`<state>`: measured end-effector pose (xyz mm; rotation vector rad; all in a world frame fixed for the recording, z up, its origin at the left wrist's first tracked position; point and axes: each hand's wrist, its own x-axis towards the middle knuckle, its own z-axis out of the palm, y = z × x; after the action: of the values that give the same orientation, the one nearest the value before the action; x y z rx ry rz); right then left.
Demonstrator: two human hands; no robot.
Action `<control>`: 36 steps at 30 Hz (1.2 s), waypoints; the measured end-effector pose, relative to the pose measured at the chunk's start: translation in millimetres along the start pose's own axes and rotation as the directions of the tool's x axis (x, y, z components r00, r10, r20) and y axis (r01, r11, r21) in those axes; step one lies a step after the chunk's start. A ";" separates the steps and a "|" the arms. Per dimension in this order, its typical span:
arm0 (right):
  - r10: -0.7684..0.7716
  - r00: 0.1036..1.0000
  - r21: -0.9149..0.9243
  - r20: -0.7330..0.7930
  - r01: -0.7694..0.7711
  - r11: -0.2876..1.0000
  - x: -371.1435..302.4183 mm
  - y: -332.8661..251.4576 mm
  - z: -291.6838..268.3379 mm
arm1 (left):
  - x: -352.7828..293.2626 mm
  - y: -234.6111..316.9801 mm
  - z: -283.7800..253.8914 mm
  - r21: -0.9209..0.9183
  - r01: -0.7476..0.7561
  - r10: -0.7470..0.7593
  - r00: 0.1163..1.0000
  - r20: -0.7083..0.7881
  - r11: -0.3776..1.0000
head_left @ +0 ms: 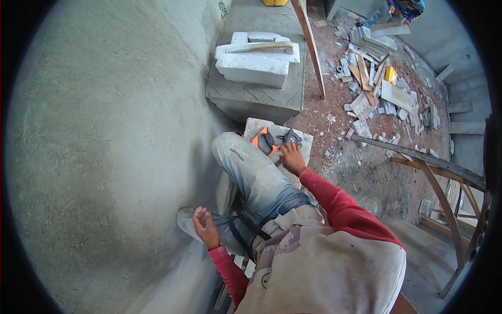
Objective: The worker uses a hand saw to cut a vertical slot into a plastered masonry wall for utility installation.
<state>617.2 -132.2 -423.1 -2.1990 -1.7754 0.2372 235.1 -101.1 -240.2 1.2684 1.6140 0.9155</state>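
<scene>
The right hand is palm down with its fingers bent, at the near edge of a small dark tool. Its palm is hidden, so I cannot tell whether this grip is holding anything or touching the tool. Just left of the dark tool lies an orange tool with a dark handle; both rest on a pale block. The left hand is raised by the person's lower leg, its grip loose and fairly wide, fingers slightly curled, with nothing seen in it. Between the hands stretches a leg in worn jeans.

Beyond the pale block stands a grey plinth bearing stacked white blocks, with a wooden stick lying across them. A wooden post leans beside it. Farther right, broken blocks and boards lie heaped around a yellow container on the reddish ground. At the top right, another person has a hand at a pale slab.
</scene>
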 end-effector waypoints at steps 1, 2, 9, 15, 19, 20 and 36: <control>-0.048 0.996 -0.010 0.075 0.049 0.999 -9.8 -5.7 4.6 | -1.4 -1.2 0.2 0.051 -0.010 0.008 1.000 0.024 0.999; -0.124 0.984 -0.013 0.125 0.127 0.992 -16.5 -9.6 10.3 | -2.5 -0.6 0.7 0.045 -0.013 0.012 1.000 0.015 0.999; -0.238 0.953 -0.019 0.186 0.246 0.969 -12.9 -16.1 28.1 | -9.0 0.0 7.5 0.092 0.006 -0.011 0.999 0.047 0.996; -0.188 0.977 -0.135 0.102 0.201 0.970 24.5 -5.1 23.8 | -16.7 -0.5 23.5 0.108 0.031 -0.043 0.992 0.116 0.994; -0.335 0.934 -0.222 0.123 0.355 0.908 39.7 -3.7 28.2 | -21.1 8.2 27.5 0.108 0.005 -0.020 0.991 0.131 0.994; -0.332 0.936 -0.231 0.119 0.351 0.907 40.7 -0.6 30.8 | -20.6 11.9 30.9 0.098 0.002 -0.015 0.990 0.140 0.995; 0.207 0.956 0.219 -0.206 -0.161 0.962 104.1 39.6 -30.4 | 4.5 14.8 -49.4 0.183 -0.226 0.273 0.914 -0.300 0.957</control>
<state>686.3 -42.3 -401.3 -2.1509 -1.3643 0.1870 193.5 -95.3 -209.9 1.5125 1.8240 1.2358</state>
